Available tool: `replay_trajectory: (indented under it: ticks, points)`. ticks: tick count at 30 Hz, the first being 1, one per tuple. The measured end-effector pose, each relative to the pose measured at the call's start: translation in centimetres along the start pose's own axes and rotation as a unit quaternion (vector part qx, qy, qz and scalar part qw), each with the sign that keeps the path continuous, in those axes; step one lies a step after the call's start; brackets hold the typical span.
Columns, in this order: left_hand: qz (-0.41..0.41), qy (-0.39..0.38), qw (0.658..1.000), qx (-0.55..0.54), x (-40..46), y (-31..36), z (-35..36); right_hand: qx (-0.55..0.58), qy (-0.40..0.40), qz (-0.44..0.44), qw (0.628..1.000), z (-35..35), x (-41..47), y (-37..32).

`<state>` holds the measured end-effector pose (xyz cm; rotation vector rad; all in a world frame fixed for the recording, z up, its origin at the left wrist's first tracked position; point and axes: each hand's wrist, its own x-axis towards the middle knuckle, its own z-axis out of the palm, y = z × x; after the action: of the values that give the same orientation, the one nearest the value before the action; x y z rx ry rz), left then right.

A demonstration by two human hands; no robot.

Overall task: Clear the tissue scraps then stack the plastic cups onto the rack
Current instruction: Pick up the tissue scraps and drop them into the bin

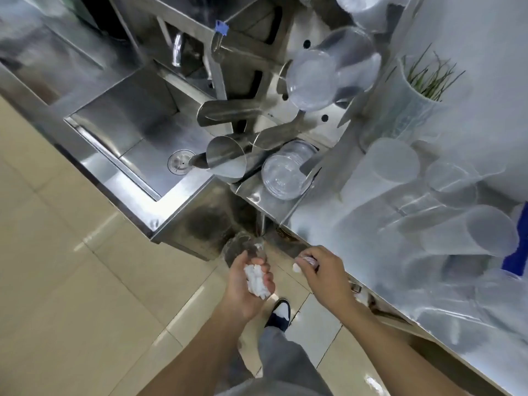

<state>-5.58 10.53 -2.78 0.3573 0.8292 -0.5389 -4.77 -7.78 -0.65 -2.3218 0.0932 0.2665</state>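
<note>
My left hand [245,284] is cupped around a wad of white tissue scraps [257,280] and seems to pinch a clear plastic cup [243,247] hanging in front of the counter. My right hand [323,274] is closed on a small white tissue scrap [298,267] just off the counter's front edge. Several clear and frosted plastic cups [457,221] lie tumbled on the steel counter at the right. The metal rack [311,115] above the counter carries a clear cup [317,78] on a peg.
A steel sink [137,132] with a drain lies to the left. Metal shakers [225,158] and a clear bowl [285,172] sit by the rack's base. A frosted pitcher with green stalks [414,95] stands at the right. Another tissue scrap [374,385] lies on the tiled floor.
</note>
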Motion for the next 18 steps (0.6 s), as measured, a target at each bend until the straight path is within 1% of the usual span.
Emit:
replay_trajectory:
  ticks: [3,7,9,11,13,14,18]
  points:
    - [0.012,0.014,1.0,-0.02,-0.5,2.2,-2.1,0.005,-0.014,0.015,1.0,1.9,0.2,-2.1]
    - [0.01,0.035,0.998,-0.047,-1.1,4.5,-4.9,0.058,-0.025,0.072,0.995,5.2,0.7,-4.1]
    - [0.007,0.052,0.997,-0.058,-1.2,5.4,-6.0,0.126,-0.044,0.133,0.982,7.0,1.0,-4.8]
    - [0.004,0.08,0.994,-0.069,-1.1,6.3,-7.2,0.194,-0.064,0.192,0.96,8.7,1.3,-5.5]
    - [0.005,0.091,0.993,-0.08,-0.8,7.1,-8.2,0.243,-0.075,0.241,0.937,10.4,1.5,-5.5]
    - [0.007,0.092,0.992,-0.087,-0.7,7.3,-8.5,0.254,-0.079,0.258,0.929,11.1,1.5,-5.5]
    - [0.002,0.08,0.992,-0.093,1.3,8.4,-11.2,0.253,-0.077,0.287,0.921,14.2,2.0,-4.6]
